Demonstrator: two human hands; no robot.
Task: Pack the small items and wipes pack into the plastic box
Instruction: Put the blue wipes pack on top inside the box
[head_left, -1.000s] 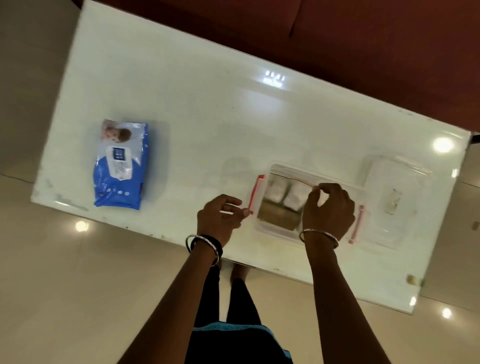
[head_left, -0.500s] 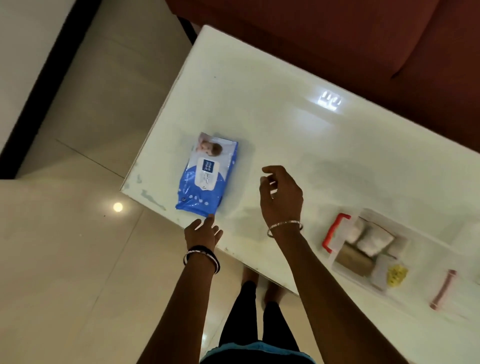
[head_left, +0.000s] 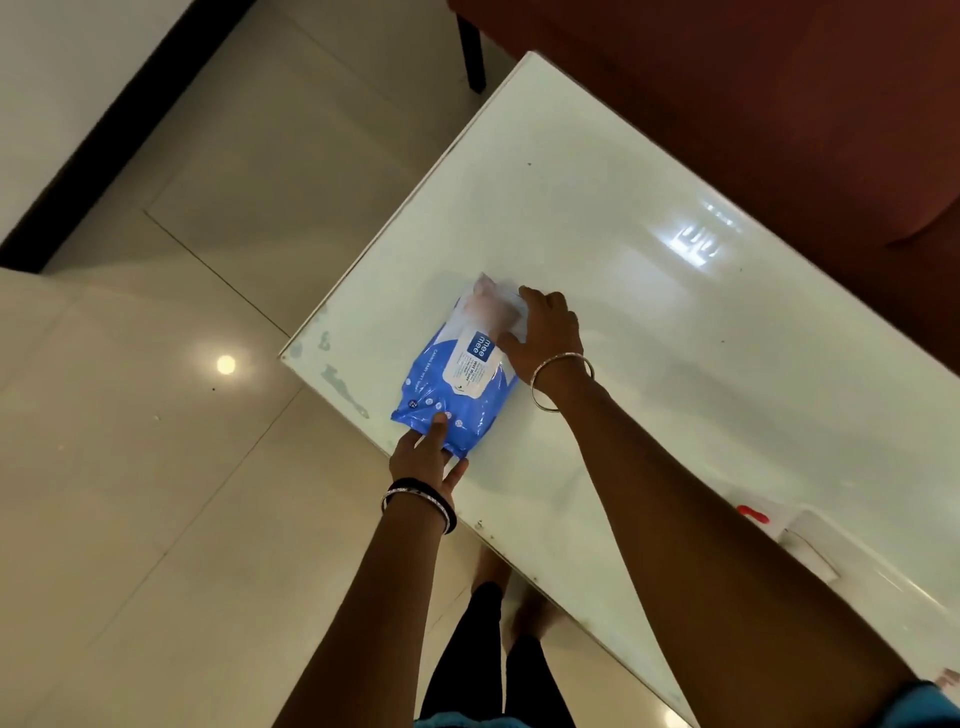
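A blue and white wipes pack (head_left: 457, 379) lies near the left corner of the white table (head_left: 649, 312). My left hand (head_left: 426, 454) grips the pack's near blue end, thumb on top. My right hand (head_left: 545, 330) holds the pack's far white end. Only a corner of the clear plastic box (head_left: 810, 545) shows at the right edge, with its red latch (head_left: 750, 513); its contents are out of view.
The table's left edge runs close beside the pack, with glossy tiled floor (head_left: 156, 467) below. A dark red sofa (head_left: 779, 104) stands beyond the table's far side. My legs (head_left: 493, 649) stand at the near edge.
Both hands left the box and reached left to the wipes pack; now each holds one end of it. The view swung left, so the box slid to the right edge.
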